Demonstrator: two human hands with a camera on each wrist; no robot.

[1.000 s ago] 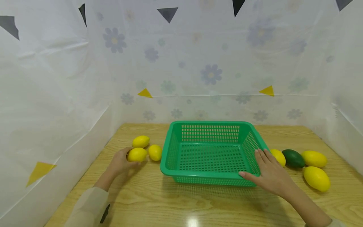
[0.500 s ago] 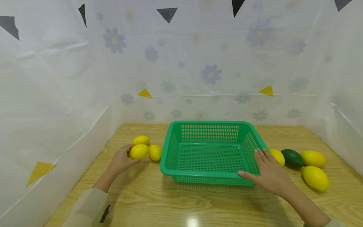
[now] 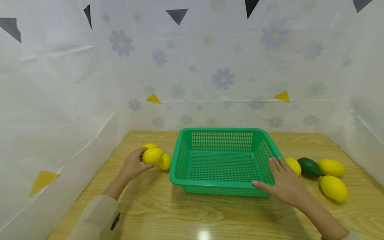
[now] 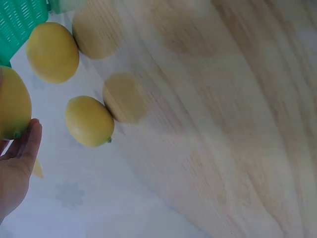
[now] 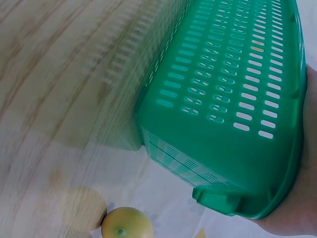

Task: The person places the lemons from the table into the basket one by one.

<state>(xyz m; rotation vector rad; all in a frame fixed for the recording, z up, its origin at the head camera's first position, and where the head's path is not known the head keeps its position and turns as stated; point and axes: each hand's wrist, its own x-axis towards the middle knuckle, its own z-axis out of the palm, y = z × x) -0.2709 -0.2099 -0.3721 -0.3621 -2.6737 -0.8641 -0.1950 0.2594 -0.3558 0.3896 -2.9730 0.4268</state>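
Within left grip, a lemon.

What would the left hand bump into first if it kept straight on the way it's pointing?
Probably the rear lemon, just beyond the held lemon. The left hand looks somewhat higher, though, so it might pass over; depth is unclear.
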